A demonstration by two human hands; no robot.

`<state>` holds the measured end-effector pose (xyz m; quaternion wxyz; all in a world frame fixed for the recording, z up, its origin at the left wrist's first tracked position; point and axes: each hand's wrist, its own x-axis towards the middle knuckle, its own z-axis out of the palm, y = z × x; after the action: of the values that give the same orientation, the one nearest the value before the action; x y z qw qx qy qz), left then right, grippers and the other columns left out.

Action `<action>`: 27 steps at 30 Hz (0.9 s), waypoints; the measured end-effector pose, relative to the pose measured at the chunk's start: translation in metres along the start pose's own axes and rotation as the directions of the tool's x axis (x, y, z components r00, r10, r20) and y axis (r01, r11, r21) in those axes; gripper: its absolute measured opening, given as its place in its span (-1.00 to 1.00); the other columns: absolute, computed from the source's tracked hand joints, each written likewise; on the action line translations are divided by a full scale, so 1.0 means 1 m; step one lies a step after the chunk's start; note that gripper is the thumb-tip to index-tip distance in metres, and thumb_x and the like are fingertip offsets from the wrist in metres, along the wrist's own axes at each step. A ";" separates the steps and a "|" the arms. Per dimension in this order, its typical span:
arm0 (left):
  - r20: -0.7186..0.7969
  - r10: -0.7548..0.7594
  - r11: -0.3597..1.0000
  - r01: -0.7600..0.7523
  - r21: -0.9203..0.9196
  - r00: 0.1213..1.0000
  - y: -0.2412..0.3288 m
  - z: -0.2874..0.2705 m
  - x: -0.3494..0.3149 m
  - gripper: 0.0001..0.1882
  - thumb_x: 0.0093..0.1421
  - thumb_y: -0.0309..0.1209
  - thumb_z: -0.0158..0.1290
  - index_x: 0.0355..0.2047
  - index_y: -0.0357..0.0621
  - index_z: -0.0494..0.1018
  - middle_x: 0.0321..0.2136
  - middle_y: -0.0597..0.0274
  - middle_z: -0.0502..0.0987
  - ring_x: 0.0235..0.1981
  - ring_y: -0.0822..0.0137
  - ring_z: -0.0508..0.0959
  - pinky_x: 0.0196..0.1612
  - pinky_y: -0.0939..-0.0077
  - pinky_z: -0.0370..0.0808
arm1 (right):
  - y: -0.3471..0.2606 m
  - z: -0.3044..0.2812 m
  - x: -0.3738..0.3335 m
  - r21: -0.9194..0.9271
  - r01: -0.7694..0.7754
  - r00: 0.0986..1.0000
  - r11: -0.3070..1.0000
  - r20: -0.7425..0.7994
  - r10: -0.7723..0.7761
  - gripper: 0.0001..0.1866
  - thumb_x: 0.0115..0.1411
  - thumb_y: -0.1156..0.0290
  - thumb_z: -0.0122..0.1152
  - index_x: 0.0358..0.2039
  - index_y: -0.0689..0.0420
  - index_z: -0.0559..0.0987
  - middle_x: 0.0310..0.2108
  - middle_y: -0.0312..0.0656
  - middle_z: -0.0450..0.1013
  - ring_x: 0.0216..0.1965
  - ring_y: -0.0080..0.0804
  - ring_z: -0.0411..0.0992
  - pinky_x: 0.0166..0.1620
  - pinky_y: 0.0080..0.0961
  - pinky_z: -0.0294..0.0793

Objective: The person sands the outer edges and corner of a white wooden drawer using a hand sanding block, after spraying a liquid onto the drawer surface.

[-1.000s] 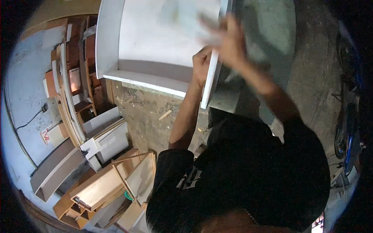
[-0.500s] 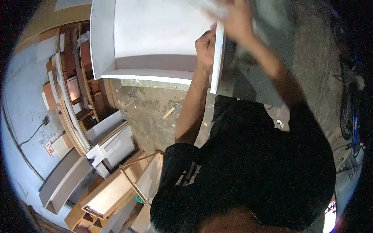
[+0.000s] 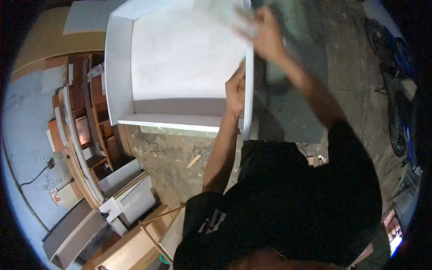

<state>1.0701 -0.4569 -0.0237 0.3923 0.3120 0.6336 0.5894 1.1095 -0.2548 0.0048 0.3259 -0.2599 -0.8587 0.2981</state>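
A white open-fronted box (image 3: 119, 72), like a cabinet carcass with a pale back panel, fills the upper middle. Inside it, my left hand (image 3: 235, 92) is closed, with curled fingers against the inner face of the right side panel (image 3: 248, 96). Whatever those fingers hold, if anything, is hidden. Over the far part of the same panel hovers my right hand (image 3: 267, 40), its fingers smeared by motion. A pale blurred shape lies just beyond its fingertips, too unclear to name.
Wood boards (image 3: 81, 148) lean by the blue wall at left, near white panels (image 3: 137, 198) and a wooden drawer-like box (image 3: 128, 249). Scraps, including a small wood strip (image 3: 194, 161), litter the floor. A dark sheet (image 3: 292, 112) lies right of the box; a blue-framed vehicle stands far right.
The whole scene sits lower in the picture as the view has shifted. My left hand stays by the panel's inner face; my right hand keeps moving, blurred, around the panel's edge.
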 end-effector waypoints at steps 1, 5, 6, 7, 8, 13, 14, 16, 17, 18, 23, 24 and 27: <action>-0.004 0.052 0.998 -0.052 0.022 0.999 -0.005 -0.003 0.002 -0.53 0.40 -0.29 -0.15 0.25 -0.24 0.32 0.17 -0.01 0.45 0.05 0.25 0.51 0.06 0.38 0.47 | 0.011 -0.002 0.056 0.067 -0.029 0.998 0.997 -0.062 0.033 -0.39 0.09 -0.15 0.33 0.16 -0.32 0.52 0.05 0.01 0.34 0.03 -0.15 0.38 0.00 -0.24 0.44; -0.011 0.027 0.999 -0.027 0.031 1.000 -0.008 -0.011 0.003 -0.55 0.40 -0.36 -0.15 0.25 -0.21 0.33 0.21 -0.01 0.40 0.16 0.19 0.44 0.20 0.36 0.38 | 0.042 0.008 0.100 -0.045 -0.004 0.994 0.999 -0.109 -0.001 -0.39 0.16 -0.01 0.31 0.18 -0.03 0.51 -0.01 0.10 0.42 -0.01 -0.10 0.42 0.05 -0.22 0.44; -0.026 0.010 1.000 -0.010 0.007 1.000 -0.007 -0.011 0.002 -0.57 0.40 -0.34 -0.13 0.22 -0.23 0.36 0.19 -0.01 0.41 0.15 0.19 0.45 0.20 0.36 0.39 | 0.038 0.014 0.074 -0.061 -0.005 0.993 0.998 -0.114 -0.002 -0.38 0.16 -0.08 0.29 0.16 -0.03 0.53 0.01 0.05 0.39 0.01 -0.13 0.41 0.05 -0.23 0.44; -0.037 0.001 1.000 -0.002 -0.017 0.999 -0.007 -0.011 0.005 -0.57 0.40 -0.32 -0.12 0.19 -0.24 0.40 0.17 0.00 0.43 0.14 0.19 0.45 0.20 0.36 0.39 | 0.028 0.014 0.050 -0.079 -0.003 0.992 0.997 -0.128 -0.007 -0.37 0.16 -0.14 0.26 0.13 -0.04 0.55 0.04 0.00 0.37 0.03 -0.16 0.40 0.04 -0.24 0.44; -0.046 0.122 0.991 -0.124 -0.048 0.991 -0.010 -0.017 0.012 -0.61 0.39 -0.34 -0.11 0.14 -0.25 0.43 0.11 0.00 0.47 0.10 0.21 0.47 0.17 0.37 0.42 | -0.012 0.000 0.009 -0.084 -0.044 0.998 0.996 0.037 0.047 -0.39 0.13 -0.06 0.34 0.15 -0.08 0.54 0.06 -0.02 0.37 0.05 -0.16 0.39 0.09 -0.27 0.40; 0.005 -0.011 0.917 0.012 -0.399 1.000 -0.053 -0.032 0.034 -0.69 0.39 -0.41 -0.08 0.02 -0.32 0.48 -0.23 0.20 0.59 -0.22 0.46 0.52 -0.09 0.53 0.51 | -0.037 -0.013 -0.034 0.211 0.229 0.956 0.950 0.138 -0.261 -0.26 -0.02 0.09 0.51 0.22 -0.47 0.45 -0.06 -0.15 0.32 -0.04 -0.24 0.35 0.02 -0.29 0.37; -0.046 0.068 0.994 -0.072 -0.087 0.997 -0.031 -0.014 0.044 -0.68 0.42 -0.42 -0.12 0.05 -0.32 0.47 -0.26 0.19 0.58 -0.27 0.48 0.51 -0.12 0.54 0.52 | -0.017 -0.007 -0.019 0.214 0.186 0.969 0.959 0.120 -0.215 -0.25 -0.03 0.05 0.51 0.22 -0.53 0.44 -0.08 -0.15 0.31 -0.07 -0.24 0.34 -0.01 -0.33 0.37; -0.039 -0.069 0.961 0.056 -0.273 0.997 -0.008 0.013 0.045 -0.63 0.46 -0.42 -0.18 0.20 -0.26 0.39 -0.24 0.29 0.58 -0.29 0.55 0.50 -0.18 0.66 0.48 | 0.035 0.000 0.064 0.095 0.158 0.984 0.983 -0.094 -0.149 -0.35 0.09 -0.04 0.38 0.23 -0.50 0.44 -0.26 -0.09 0.31 -0.21 -0.25 0.31 -0.14 -0.30 0.38; -0.036 -0.080 0.967 0.068 -0.247 0.996 -0.005 0.011 0.049 -0.62 0.46 -0.44 -0.19 0.22 -0.24 0.36 -0.22 0.31 0.58 -0.29 0.56 0.49 -0.18 0.67 0.47 | 0.054 0.003 0.108 0.003 0.196 0.957 0.981 -0.217 -0.191 -0.38 0.13 -0.08 0.31 0.24 -0.44 0.44 -0.33 -0.09 0.30 -0.26 -0.22 0.29 -0.17 -0.24 0.38; -0.041 -0.091 0.972 0.079 -0.222 0.995 -0.003 0.006 0.051 -0.61 0.46 -0.46 -0.20 0.25 -0.22 0.34 -0.20 0.32 0.58 -0.29 0.56 0.49 -0.19 0.68 0.47 | 0.050 0.001 0.143 0.150 0.036 0.989 0.988 -0.150 -0.013 -0.41 0.16 0.11 0.37 0.17 0.02 0.52 -0.15 0.17 0.44 -0.12 -0.06 0.43 -0.05 -0.20 0.44; -0.150 -0.021 0.998 0.013 -0.054 0.988 -0.013 -0.013 0.055 -0.63 0.40 -0.32 -0.10 0.09 -0.29 0.43 -0.18 0.24 0.58 -0.24 0.48 0.52 -0.12 0.53 0.51 | 0.014 0.008 0.055 0.038 -0.006 0.999 0.999 -0.043 0.008 -0.41 0.15 -0.07 0.28 0.20 -0.33 0.49 -0.19 -0.05 0.28 -0.12 -0.16 0.33 -0.04 -0.20 0.37; -0.238 0.093 0.996 -0.089 0.029 0.967 -0.011 -0.010 0.063 -0.65 0.37 -0.27 -0.04 -0.02 -0.28 0.49 -0.21 0.23 0.57 -0.25 0.44 0.53 -0.13 0.48 0.52 | 0.005 0.012 0.008 0.354 0.035 0.999 0.934 0.005 -0.039 -0.41 0.10 -0.01 0.35 0.18 -0.32 0.52 -0.16 -0.09 0.28 -0.12 -0.17 0.33 0.00 -0.20 0.36; -0.126 0.184 0.974 -0.198 -0.109 0.975 -0.032 -0.019 0.070 -0.56 0.39 -0.19 -0.07 0.04 -0.32 0.49 -0.23 0.20 0.61 -0.19 0.39 0.54 -0.05 0.39 0.49 | -0.011 -0.010 -0.032 0.227 0.279 0.944 0.933 0.113 -0.309 -0.36 -0.01 0.13 0.48 0.15 -0.32 0.54 -0.13 -0.15 0.28 -0.13 -0.22 0.31 0.07 -0.20 0.36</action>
<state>1.0207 -0.4102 -0.0646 0.3145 0.3127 0.5852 0.6788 1.1344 -0.2799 0.0053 0.3281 -0.0701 -0.8737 0.3522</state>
